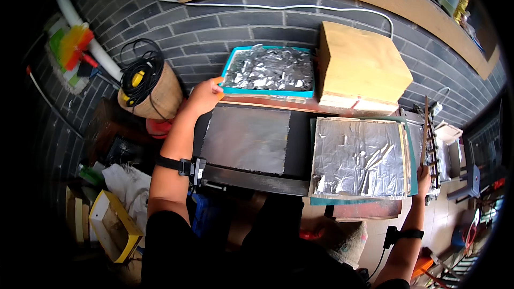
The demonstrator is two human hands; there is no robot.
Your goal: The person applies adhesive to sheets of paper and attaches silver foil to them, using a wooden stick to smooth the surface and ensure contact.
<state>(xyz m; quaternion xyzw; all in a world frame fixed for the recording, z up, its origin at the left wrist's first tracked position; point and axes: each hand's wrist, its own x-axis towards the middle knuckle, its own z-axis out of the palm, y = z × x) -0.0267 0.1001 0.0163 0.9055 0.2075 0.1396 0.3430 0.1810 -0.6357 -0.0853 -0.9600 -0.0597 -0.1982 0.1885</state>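
Observation:
My left hand point(204, 95), with orange covers on its fingertips, is at the near left corner of a shallow teal tray point(268, 92). Whether the fingers pinch its rim is unclear. Crumpled silvery foil pieces point(277, 68) fill the tray. At the right, my right hand point(423, 180) is closed around a thin wooden stick point(426, 132) that points away from me. A dark, rough-edged sheet point(247, 138) lies flat on the black work surface point(300, 144). To its right, wrinkled silver foil point(357, 156) covers a stack of sheets on a green mat point(412, 160).
Behind the foil stack stands a tall pile of yellowish paper point(365, 64), against a grey brick wall point(225, 18). A cylindrical container point(168, 92) with coiled black cable point(140, 72) is at the left. A yellow-edged box point(114, 224) lies below. A stool point(468, 184) stands far right.

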